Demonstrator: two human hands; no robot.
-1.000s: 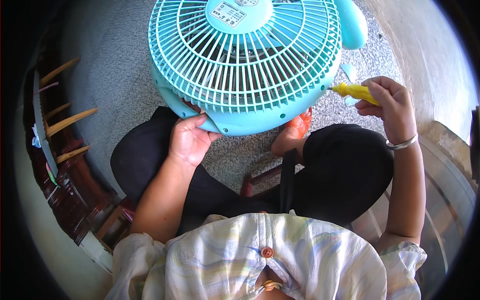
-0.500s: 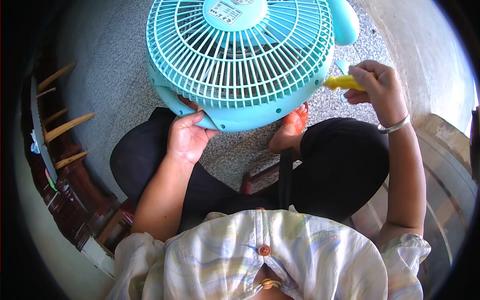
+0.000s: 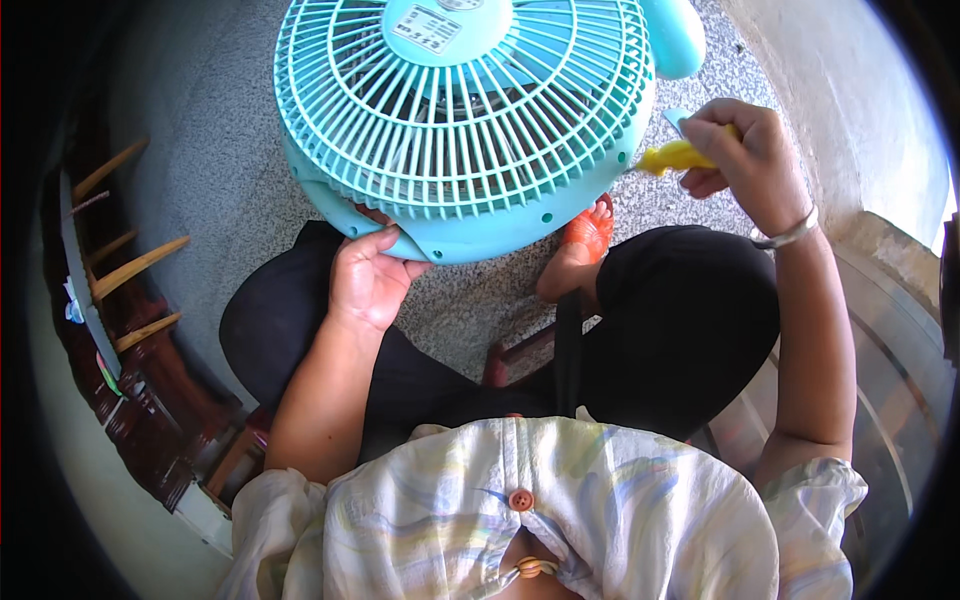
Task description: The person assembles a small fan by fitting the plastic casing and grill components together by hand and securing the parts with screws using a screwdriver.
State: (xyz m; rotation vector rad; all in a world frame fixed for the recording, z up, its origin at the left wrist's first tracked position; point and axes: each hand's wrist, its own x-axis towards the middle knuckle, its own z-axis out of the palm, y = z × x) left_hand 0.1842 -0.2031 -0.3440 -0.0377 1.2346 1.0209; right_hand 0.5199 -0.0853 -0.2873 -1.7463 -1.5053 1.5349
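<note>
A round turquoise fan [image 3: 463, 126] with a slatted grille and a labelled hub takes up the upper middle. My left hand [image 3: 368, 280] is closed around the handle loop at its near-left rim, the thumb on top and the fingers partly hidden underneath. Over to the right, my right hand [image 3: 755, 165] grips a yellow-handled screwdriver [image 3: 675, 157]. Its front end points left at a hole in the fan's right rim; whether the tip touches is too small to tell. Several screw holes dot that rim. Beyond the right hand a small pale blue piece [image 3: 676, 119] shows.
Under the fan lies a speckled grey floor [image 3: 235, 130]. My knees in black trousers flank the space below the fan, with a foot in an orange-red shoe [image 3: 590, 232] close to its rim. Dark wooden furniture with pale pegs [image 3: 140, 265] stands at left. A pale wall [image 3: 850, 110] rises at right.
The fan has shifted slightly left and up, my left hand moving with it. My right hand and the screwdriver have also moved a little left, and the screwdriver's angle has changed.
</note>
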